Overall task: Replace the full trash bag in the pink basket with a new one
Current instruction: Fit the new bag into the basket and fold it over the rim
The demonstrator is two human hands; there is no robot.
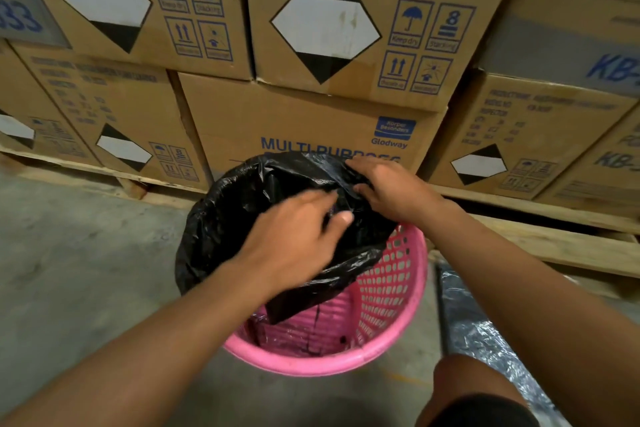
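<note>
A pink lattice basket (398,274) stands on the concrete floor right below me. A black trash bag (239,211) drapes over its far and left rim, and part of it hangs down inside. My left hand (294,236) lies on the bag near the middle, thumb and fingers pinching the plastic. My right hand (388,187) grips the bag's far edge at the back of the rim. The near inside wall of the basket is bare pink, with a little dark film low down.
Stacked cardboard boxes (311,121) on wooden pallets (554,243) rise just behind the basket. A shiny dark bag (485,333) lies on the floor to the right. My knee (474,388) is at the lower right. Bare concrete floor (69,253) spreads to the left.
</note>
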